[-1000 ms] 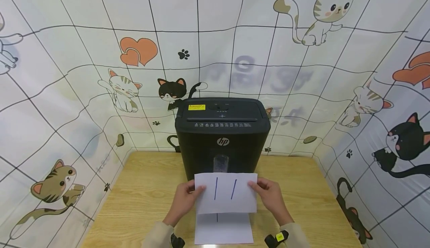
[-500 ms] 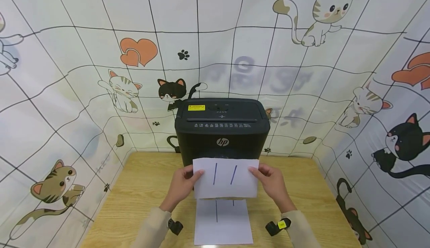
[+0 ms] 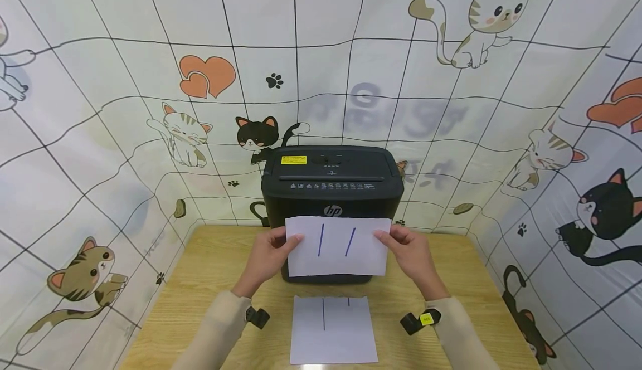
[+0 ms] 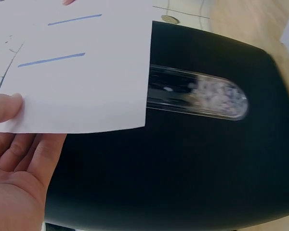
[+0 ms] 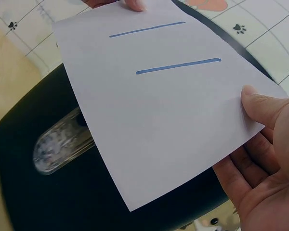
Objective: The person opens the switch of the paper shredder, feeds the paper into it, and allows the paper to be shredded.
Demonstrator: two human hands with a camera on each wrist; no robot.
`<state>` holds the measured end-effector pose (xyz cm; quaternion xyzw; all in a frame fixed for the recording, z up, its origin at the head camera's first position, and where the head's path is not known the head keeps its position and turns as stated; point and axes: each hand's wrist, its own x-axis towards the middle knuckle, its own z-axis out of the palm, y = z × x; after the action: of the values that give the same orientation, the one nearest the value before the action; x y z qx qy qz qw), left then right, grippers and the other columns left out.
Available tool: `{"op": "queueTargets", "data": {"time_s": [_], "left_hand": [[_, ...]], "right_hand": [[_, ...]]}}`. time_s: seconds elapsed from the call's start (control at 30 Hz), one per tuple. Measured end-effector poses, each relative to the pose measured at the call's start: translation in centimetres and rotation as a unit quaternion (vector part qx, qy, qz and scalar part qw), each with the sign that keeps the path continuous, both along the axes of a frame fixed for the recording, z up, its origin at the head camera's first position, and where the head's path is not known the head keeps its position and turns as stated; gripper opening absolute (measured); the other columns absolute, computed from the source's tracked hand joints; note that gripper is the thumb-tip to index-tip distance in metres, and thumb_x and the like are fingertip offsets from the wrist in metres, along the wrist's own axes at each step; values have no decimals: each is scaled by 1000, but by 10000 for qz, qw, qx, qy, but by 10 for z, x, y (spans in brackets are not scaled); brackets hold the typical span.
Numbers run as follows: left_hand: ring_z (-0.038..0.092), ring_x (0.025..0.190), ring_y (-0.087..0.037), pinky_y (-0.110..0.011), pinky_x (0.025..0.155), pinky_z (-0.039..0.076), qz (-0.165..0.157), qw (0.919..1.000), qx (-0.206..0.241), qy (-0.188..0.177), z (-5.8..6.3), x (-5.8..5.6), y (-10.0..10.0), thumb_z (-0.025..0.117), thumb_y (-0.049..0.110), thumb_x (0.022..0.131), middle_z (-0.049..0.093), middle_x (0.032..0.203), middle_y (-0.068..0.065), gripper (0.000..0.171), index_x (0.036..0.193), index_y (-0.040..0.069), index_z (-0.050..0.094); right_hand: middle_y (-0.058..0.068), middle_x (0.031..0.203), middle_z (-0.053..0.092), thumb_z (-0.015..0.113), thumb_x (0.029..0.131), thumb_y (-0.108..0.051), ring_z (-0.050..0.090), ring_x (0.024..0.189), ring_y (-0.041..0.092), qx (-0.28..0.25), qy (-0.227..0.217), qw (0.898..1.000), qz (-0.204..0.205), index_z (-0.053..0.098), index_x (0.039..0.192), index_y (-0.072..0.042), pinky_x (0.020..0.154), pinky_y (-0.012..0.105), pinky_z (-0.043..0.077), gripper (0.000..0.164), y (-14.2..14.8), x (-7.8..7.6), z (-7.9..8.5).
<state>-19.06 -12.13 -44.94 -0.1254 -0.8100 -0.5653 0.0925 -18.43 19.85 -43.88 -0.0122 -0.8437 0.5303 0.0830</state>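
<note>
A white sheet of paper (image 3: pixel 337 258) with two blue pen strokes is held up in front of a black HP paper shredder (image 3: pixel 333 191). My left hand (image 3: pixel 266 256) pinches its left edge, thumb on the near face and fingers behind. On the right edge my right hand (image 3: pixel 410 253) pinches it the same way. In the left wrist view the left thumb presses the paper (image 4: pixel 86 96) near its edge. The right wrist view has the right thumb on the paper (image 5: pixel 159 125) too. The sheet covers part of the shredder's front.
Another white sheet (image 3: pixel 333 336) with pen lines lies on the wooden table (image 3: pixel 200 303) nearer the body. Shredded bits show through the shredder's window (image 4: pixel 221 96). A patterned cloth wall (image 3: pixel 321 69) with cartoon cats stands behind and at both sides.
Both hands have raised the sheet and carried it forward, away from the paper on the table toward the shredder. It now covers the window on the shredder's front in the head view.
</note>
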Motion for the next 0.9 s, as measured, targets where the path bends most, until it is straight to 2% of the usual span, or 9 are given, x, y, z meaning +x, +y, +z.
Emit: {"op": "queueTargets", "data": {"time_s": [0.1,0.27,0.37,0.53,0.67,0.8,0.9], "left_hand": [[59,67,-13,-23,59,49,-132,9996,-35,262,10,-2,-2,77,24,93,75,82,-6,14,99,11,79],[50,61,-10,-22,54,39,-338,9972,-70,665,30,-6,-2,78,25,93,61,68,-1,15,85,13,77],[50,60,-10,-22,53,39,-401,9956,-98,837,43,-9,-2,78,24,93,58,66,1,16,83,13,76],[44,58,-12,-22,53,32,-247,9934,-260,1088,64,-14,-1,79,26,92,44,60,2,32,68,11,63],[39,57,-13,-23,54,28,-160,9920,-334,1205,80,-17,0,79,26,92,36,59,2,45,61,10,50],[41,56,-13,-24,53,29,-158,9917,-402,1211,95,-20,-1,79,26,92,40,57,1,41,63,10,56],[49,58,-14,-23,52,35,-242,9919,-344,1197,107,-22,0,79,26,92,54,60,-1,31,69,9,66]], "right_hand": [[3,95,77,78,91,-43,59,86,16,-11,225,9997,116,78,105,-11,78,28,47,35,2,-2,9],[2,86,74,78,91,-40,58,81,14,-139,585,9979,238,78,99,-9,72,25,46,32,6,-5,25],[-2,82,73,79,91,-40,57,79,13,-122,745,9968,252,78,99,-9,71,24,46,32,8,-8,36],[1,76,67,79,91,-37,52,75,13,-25,978,9950,221,75,92,-6,65,24,42,32,11,-10,56],[-1,80,71,77,92,-40,55,78,11,-37,977,9946,335,75,94,-6,69,24,44,34,12,-13,72],[-10,90,76,76,92,-42,61,89,10,-86,920,9946,469,76,105,-7,81,22,48,38,12,-16,91],[-12,86,73,76,92,-43,58,89,10,-98,964,9943,435,73,102,-6,82,22,47,39,13,-18,104]]}}
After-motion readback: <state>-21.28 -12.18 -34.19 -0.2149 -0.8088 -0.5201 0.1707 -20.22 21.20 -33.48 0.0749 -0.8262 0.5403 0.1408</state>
